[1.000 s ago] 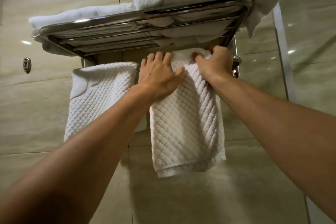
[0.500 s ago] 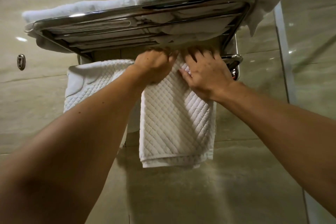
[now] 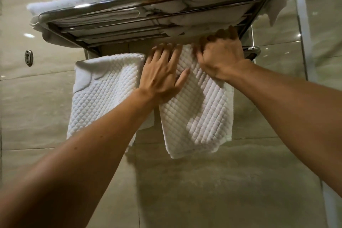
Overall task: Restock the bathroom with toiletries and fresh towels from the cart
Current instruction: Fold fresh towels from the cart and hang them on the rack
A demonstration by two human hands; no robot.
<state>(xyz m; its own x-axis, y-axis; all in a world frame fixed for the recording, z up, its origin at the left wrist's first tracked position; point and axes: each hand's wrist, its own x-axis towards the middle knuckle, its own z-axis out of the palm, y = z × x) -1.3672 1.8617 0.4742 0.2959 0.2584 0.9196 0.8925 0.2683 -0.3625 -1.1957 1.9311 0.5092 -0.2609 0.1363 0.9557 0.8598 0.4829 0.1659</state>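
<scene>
Head view: chrome rack (image 3: 129,8) at top carries folded towels (image 3: 83,0). Left hand (image 3: 162,74) presses flat on waffle-textured hanging towel (image 3: 199,109); right hand (image 3: 222,57) grips its top edge.

Bathroom, likely hotel: towel rack (image 3: 153,3)

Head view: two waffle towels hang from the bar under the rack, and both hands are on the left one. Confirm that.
Wrong towel. The head view shows the left hand flat on, and the right hand gripping, the right waffle towel; the left waffle towel hangs untouched.
</scene>
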